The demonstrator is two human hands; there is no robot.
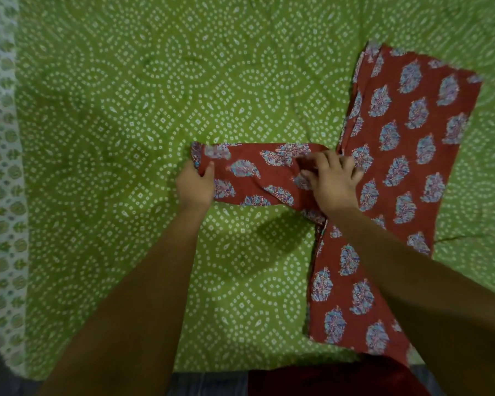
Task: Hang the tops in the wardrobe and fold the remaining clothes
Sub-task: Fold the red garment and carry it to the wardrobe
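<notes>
A rust-red top point(406, 144) printed with blue leaf motifs lies flat on the right half of the green bedspread point(120, 132). Its body runs from the far right down to the near edge. One sleeve point(249, 172) stretches out to the left across the bed's middle. My left hand point(196, 185) pinches the cuff end of that sleeve between thumb and fingers. My right hand point(333, 181) presses down on the cloth where the sleeve joins the body, its fingers bent over a bunched fold.
The bedspread has a white-and-green patterned border point(6, 195) along its left edge. Dark red cloth point(326, 378) and a strip of grey floor point(206, 384) show at the bottom edge. The left half of the bedspread is bare.
</notes>
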